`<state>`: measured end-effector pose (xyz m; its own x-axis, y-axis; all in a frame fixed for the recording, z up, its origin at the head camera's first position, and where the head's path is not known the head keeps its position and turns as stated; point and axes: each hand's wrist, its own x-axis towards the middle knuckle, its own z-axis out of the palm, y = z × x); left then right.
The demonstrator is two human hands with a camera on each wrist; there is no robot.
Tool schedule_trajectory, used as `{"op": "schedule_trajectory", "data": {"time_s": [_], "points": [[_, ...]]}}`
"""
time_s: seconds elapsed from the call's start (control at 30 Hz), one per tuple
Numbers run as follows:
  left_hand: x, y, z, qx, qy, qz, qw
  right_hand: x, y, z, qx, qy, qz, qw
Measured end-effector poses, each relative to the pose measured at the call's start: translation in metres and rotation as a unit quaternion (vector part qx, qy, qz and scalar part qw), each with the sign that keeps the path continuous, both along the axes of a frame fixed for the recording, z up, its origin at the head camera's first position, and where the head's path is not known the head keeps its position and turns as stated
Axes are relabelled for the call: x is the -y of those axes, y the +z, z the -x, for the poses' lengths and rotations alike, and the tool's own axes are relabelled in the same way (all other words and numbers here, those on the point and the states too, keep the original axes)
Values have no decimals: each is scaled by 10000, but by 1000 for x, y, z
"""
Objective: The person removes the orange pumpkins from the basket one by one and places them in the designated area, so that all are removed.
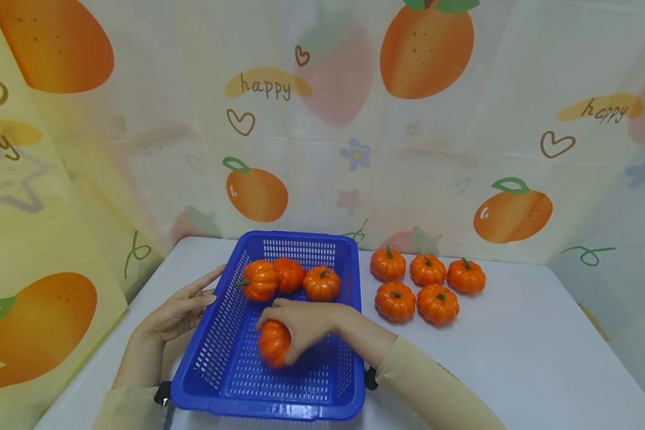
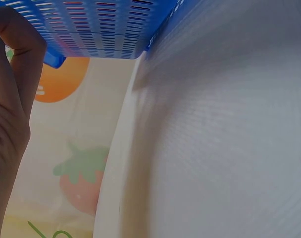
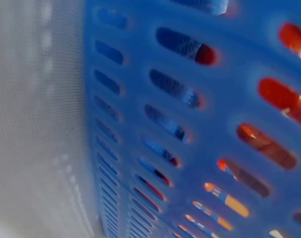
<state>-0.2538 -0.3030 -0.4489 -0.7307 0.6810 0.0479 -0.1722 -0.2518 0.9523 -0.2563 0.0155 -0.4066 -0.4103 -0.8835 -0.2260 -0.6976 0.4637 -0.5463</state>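
A blue perforated basket point(image 1: 269, 409) stands on the white table, with three small orange toy pumpkins point(image 1: 322, 283) at its far end. Inside it, my right hand point(image 1: 306, 325) grips another toy pumpkin point(image 1: 274, 344), fingers over its top and thumb on the near side. My left hand point(image 1: 180, 313) is at the basket's left side, its fairly straight fingers against the outer wall near the rim. In the left wrist view, part of that hand point(image 2: 12, 99) shows beside the basket wall point(image 2: 101, 34). The basket wall point(image 3: 229, 109) hides the right hand's grip in the right wrist view.
To the right of the basket, several more toy pumpkins point(image 1: 395, 301) sit in two rows on the white table point(image 1: 516, 346). A fruit-printed cloth point(image 1: 322, 179) hangs behind the table. Black straps point(image 1: 163, 393) are around both wrists.
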Motion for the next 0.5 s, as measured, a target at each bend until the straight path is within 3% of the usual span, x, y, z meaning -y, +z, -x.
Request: {"op": "schedule_trajectory", "data": {"time_s": [0.3, 0.5], "points": [[1, 1, 0, 60, 26, -50, 10000, 0, 6, 5, 346, -319, 954, 9943], [0, 0, -1, 60, 25, -15, 10000, -3, 10, 5, 564, -823, 1717, 9801]]}}
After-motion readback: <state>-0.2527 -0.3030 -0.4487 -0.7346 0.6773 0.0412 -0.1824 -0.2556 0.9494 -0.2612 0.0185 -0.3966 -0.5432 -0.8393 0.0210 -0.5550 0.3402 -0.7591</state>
